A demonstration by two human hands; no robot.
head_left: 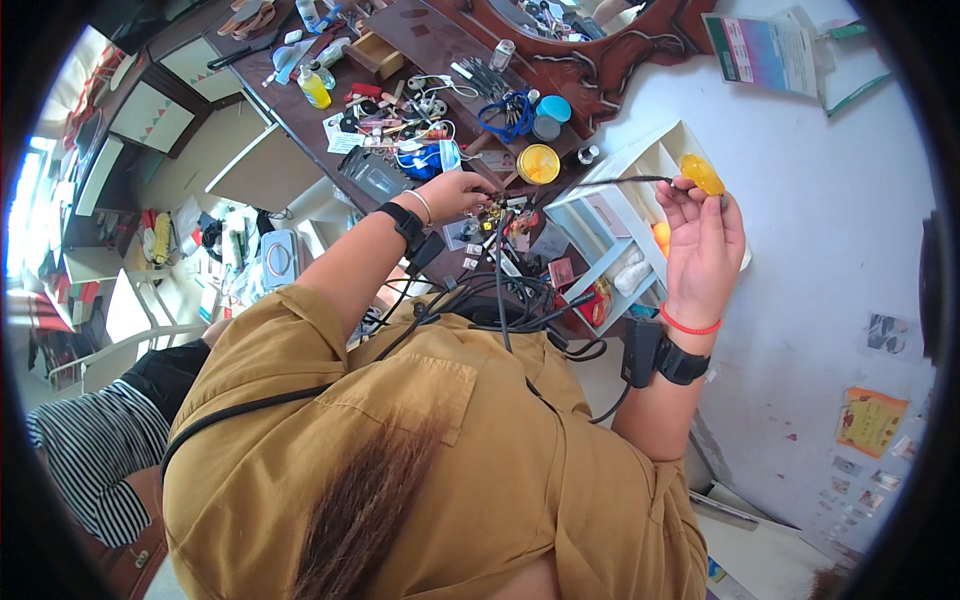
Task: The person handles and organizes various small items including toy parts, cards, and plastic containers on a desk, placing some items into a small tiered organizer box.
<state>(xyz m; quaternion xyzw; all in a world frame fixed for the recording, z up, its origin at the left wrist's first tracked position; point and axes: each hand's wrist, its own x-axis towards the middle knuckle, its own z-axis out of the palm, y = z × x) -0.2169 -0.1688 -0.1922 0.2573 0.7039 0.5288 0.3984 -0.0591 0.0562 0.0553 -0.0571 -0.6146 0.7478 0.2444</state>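
My right hand (703,225) is raised at the right, its fingers closed on a shiny yellow oval piece (703,174) at the end of a dark cord (620,182). The cord stretches almost level across to my left hand (458,195), whose fingers pinch its other end above small items on the dressing table (400,35). Just beyond the cord stands a round yellow tub (538,163). Below my right hand is a white drawer organizer (590,215) with open compartments.
Makeup and small bottles crowd the tabletop, among them a yellow bottle (314,88) and blue cable (507,117). Black cables (500,310) loop in front of my body. A person in a striped top (95,450) is at the left. A white wall (810,230) borders the right.
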